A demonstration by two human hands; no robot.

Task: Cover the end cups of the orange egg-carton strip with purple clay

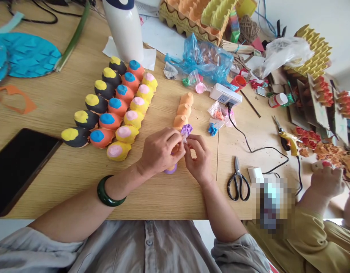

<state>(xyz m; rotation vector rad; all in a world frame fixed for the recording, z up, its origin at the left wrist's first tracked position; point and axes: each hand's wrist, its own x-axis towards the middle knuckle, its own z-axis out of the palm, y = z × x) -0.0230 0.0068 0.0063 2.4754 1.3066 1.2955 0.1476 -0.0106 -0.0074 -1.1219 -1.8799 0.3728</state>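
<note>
A small clear plastic bag of purple clay (186, 130) is pinched between my two hands, its crumpled edge at my fingertips. My left hand (163, 148), on the arm with a dark green bangle, is closed on the bag's left side. From the right, my right hand (199, 156) grips the same bag with thumb and fingers. Beneath them runs a strip of orange egg-carton cups (184, 110), partly hidden by my hands. Its near cup (171, 169) has purple on it. To the left stand three rows of clay-covered cups, black (91, 118), orange (109, 119) and yellow (141, 104).
Black-handled scissors (238, 182) lie to the right, near a power strip (225, 94) with a trailing cord. A yellow glue gun (289, 140) is further right, beside a co-worker's hand (327, 180). A white bottle (125, 30) stands at the back; a black tablet (22, 167) lies left.
</note>
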